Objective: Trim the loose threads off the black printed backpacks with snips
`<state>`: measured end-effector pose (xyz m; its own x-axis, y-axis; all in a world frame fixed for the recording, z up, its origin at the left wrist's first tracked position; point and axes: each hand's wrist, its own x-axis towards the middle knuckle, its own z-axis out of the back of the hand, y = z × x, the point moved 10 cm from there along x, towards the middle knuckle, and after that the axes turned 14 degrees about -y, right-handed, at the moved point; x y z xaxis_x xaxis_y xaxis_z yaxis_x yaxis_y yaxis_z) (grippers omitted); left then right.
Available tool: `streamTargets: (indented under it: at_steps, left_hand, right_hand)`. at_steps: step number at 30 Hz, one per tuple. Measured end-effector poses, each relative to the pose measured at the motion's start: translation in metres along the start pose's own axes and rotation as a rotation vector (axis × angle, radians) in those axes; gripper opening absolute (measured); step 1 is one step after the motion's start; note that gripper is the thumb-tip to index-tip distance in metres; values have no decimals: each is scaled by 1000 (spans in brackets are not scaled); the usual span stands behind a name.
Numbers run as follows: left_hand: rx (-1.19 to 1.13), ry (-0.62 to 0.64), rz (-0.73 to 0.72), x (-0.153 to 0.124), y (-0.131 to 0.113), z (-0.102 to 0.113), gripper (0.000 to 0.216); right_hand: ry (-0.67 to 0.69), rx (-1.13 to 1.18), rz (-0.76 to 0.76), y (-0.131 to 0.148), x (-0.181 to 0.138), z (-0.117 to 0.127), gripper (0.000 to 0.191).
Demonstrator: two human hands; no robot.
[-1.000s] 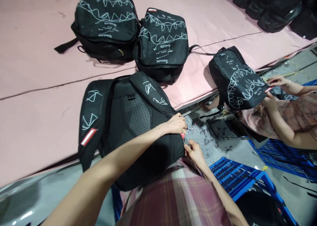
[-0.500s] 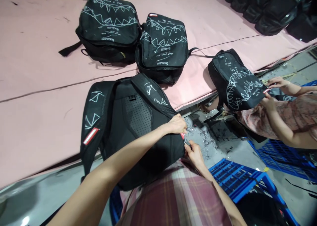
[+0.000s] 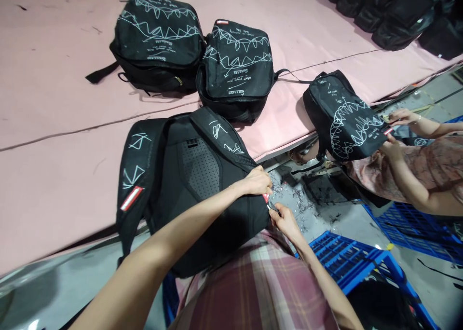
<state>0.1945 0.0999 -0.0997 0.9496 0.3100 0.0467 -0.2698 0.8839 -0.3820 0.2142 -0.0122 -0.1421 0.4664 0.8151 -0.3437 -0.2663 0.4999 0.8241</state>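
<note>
A black backpack (image 3: 231, 219) leans back-side up between the table edge and my lap, its padded straps with white line drawings facing me. My left hand (image 3: 257, 180) reaches across it, fingers closed on its right edge beside a small red tag (image 3: 266, 198). Just below, my right hand (image 3: 285, 221) is closed around what look like thread snips (image 3: 271, 205), their metal tip touching the bag's edge by the tag. My fingers hide most of the tool.
Two printed black backpacks (image 3: 237, 64) lie on the pink table (image 3: 54, 93). At right, a co-worker's hands (image 3: 394, 146) hold another backpack (image 3: 347, 117). More black bags (image 3: 401, 16) are piled at the far right. Blue crates (image 3: 350, 257) stand on the floor, strewn with dark scraps.
Almost nothing differs. My hands stay at the bag's right edge, with only a slight shift of the right hand and tool. The co-worker's hands have moved a little.
</note>
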Motion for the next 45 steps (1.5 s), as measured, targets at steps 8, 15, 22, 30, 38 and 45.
streamTargets:
  at_steps: [8,15,22,30,38,45]
  left_hand:
    - [3,-5,9,0,1,0,31]
    - [4,-8,16,0,1,-1,31]
    - [13,1,31,-1,1,-1,30]
    - [13,11,25,-1,0,-1,28]
    - [7,19,46,-1,1,1,27]
    - [7,28,42,-1,0,1,26]
  right_hand:
    - [9,10,-35,-5,-1,-4,20]
    - [-112,-20,-10,-3,-5,3,17]
    - [-199,-72,17,-2,-7,6,15]
    - [-51,95,118,-4,7,3,24]
    - [-29,170,95,-11,11,-1,32]
    - [-10,33,65,-4,5,3,26]
